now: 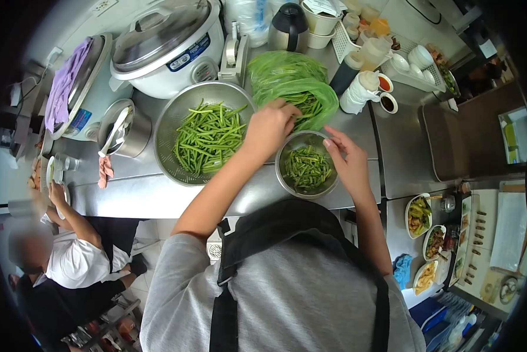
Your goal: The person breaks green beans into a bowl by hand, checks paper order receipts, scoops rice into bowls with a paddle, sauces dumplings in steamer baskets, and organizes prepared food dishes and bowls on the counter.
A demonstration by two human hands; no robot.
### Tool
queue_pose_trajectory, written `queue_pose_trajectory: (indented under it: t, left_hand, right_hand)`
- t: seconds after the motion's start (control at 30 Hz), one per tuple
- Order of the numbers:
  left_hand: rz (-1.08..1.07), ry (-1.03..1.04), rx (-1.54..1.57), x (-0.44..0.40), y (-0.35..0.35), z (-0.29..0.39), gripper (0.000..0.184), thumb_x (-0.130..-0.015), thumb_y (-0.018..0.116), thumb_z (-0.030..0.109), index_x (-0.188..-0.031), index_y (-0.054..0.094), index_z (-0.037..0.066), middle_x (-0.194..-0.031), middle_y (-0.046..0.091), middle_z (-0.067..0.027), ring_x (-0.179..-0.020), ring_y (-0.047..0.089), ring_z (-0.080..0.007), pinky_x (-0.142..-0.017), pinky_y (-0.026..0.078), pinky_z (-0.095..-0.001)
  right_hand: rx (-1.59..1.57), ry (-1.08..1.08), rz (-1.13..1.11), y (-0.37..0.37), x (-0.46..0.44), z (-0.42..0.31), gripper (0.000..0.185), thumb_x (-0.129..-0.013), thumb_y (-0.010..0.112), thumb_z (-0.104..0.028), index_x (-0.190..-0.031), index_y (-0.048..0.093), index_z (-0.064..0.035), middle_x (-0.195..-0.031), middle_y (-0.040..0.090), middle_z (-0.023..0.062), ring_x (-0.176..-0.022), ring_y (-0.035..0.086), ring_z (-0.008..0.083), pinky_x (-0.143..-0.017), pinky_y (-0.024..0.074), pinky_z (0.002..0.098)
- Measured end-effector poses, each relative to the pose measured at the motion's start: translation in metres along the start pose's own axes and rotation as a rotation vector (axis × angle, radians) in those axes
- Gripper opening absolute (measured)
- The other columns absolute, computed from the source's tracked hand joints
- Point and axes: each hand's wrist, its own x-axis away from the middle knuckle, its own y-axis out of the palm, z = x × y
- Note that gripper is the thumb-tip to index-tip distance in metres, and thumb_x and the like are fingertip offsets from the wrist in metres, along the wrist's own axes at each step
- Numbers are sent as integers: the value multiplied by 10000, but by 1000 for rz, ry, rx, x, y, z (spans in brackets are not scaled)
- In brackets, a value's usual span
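Note:
My left hand is at the mouth of a green plastic bag of green beans. Its fingers are curled together at the beans, with the tips partly hidden. Just below the bag sits a small steel bowl with short green bean pieces in it. My right hand is beside this bowl's right rim, thumb and fingers apart, fingertips near the bag's edge. To the left, under my left forearm, a large perforated steel colander holds many longer green beans.
Rice cookers, a steel pot with utensils and a dark-lidded jug line the back. Sauce bottles and dip cups stand right of the bag. Another person works at the left; filled dishes are at right.

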Motion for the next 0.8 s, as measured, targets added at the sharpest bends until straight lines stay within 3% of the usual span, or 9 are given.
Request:
queue_pose_trajectory:
  t: [0.2, 0.3, 0.47, 0.7, 0.8]
  left_hand:
    - [59, 62, 178, 23, -6, 32, 159, -752, 675, 79, -906, 679, 116, -830, 574, -65, -789, 594, -262, -674, 499, -381]
    - [114, 68, 202, 30, -3, 34, 156, -750, 684, 82, -900, 692, 122, -843, 571, -57, -773, 586, -257, -665, 494, -380]
    - [141, 72, 250, 41, -4, 41, 145, -743, 688, 69, -879, 701, 120, -841, 559, -62, -801, 579, -255, -661, 489, -374]
    - [41, -279, 860, 60, 16, 45, 206, -790, 681, 7, -982, 707, 75, -819, 584, -21, -685, 523, -84, -603, 435, -224]
    - [-11, -346, 1029, 68, 28, 51, 197, -802, 685, 34, -998, 698, 40, -765, 578, -6, -636, 491, -63, -588, 416, -217]
  right_hand:
    - [100, -11, -104, 3, -7, -4, 223, -899, 593, -218, -857, 634, -3, -686, 635, 116, -589, 610, 154, -568, 464, 295]
    - [43, 89, -219, -3, -4, -8, 238, -907, 580, -208, -815, 604, 11, -640, 604, 88, -553, 579, 122, -522, 435, 284]
    - [-170, 160, -375, -10, 2, -3, 196, -919, 563, -193, -842, 570, -13, -654, 561, 12, -558, 526, 75, -512, 416, 244]
    - [-816, 251, -463, -4, 14, -5, 148, -962, 506, -177, -891, 518, -47, -656, 455, -15, -590, 450, 60, -546, 371, 201]
    - [-868, 184, -261, 6, 18, -4, 159, -962, 506, -192, -887, 517, -51, -649, 447, -18, -579, 430, 58, -539, 355, 198]
